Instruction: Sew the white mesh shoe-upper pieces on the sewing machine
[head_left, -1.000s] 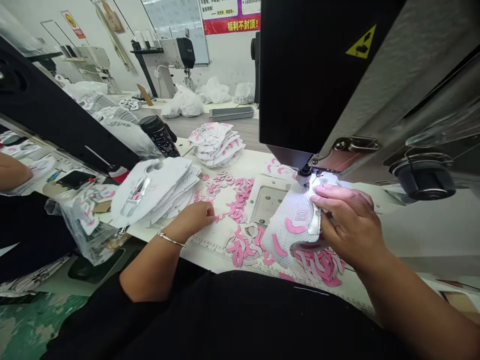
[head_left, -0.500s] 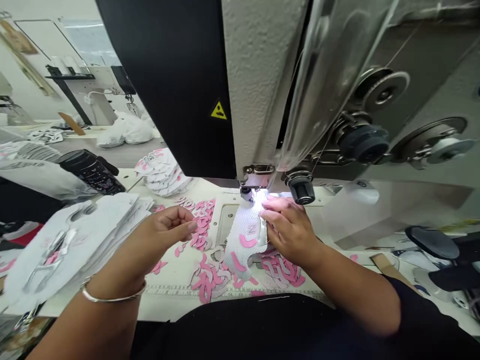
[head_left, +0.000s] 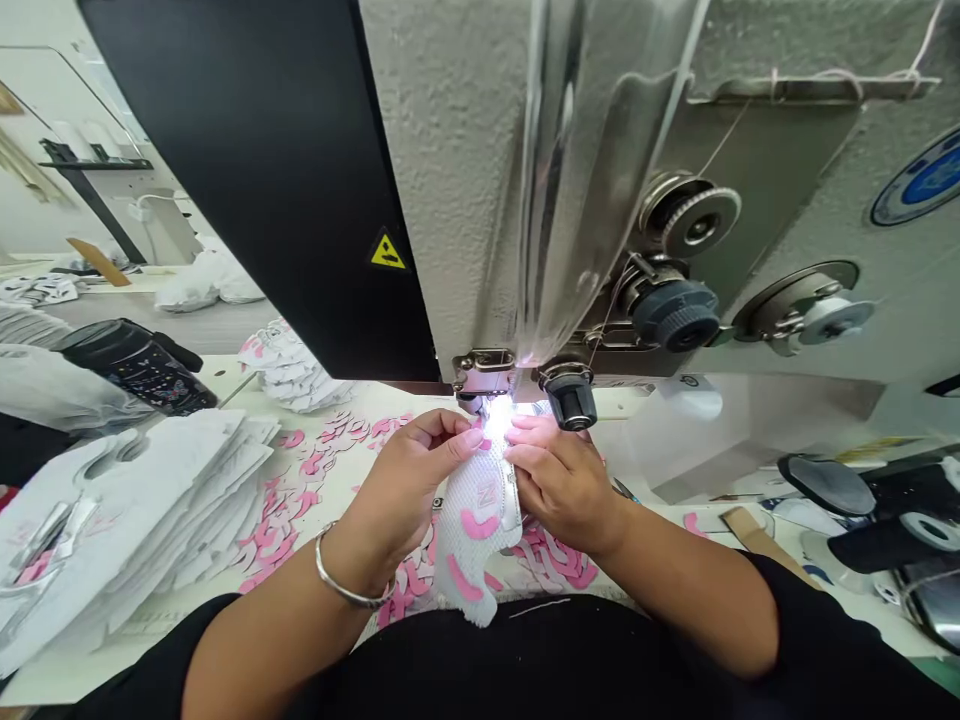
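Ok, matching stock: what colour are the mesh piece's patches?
Pink patches on white mesh; head view.

My stack of white mesh panels [head_left: 142, 520] on the worktop [head_left: 97, 675] to my left, pink cut-out scraps [head_left: 281, 530] scattered beside it, a black flask [head_left: 135, 367] lying on its side, a smaller pile of panels [head_left: 289, 372] past the scraps, white plastic bags [head_left: 199, 285] and another sewing machine [head_left: 169, 225] far behind

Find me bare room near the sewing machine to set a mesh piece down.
A pale surface lies right of the right hand, before the dark sole-shaped pieces. Tabletop also shows between the black flask and rear stack. Around the left hand, pink cutouts crowd the table.
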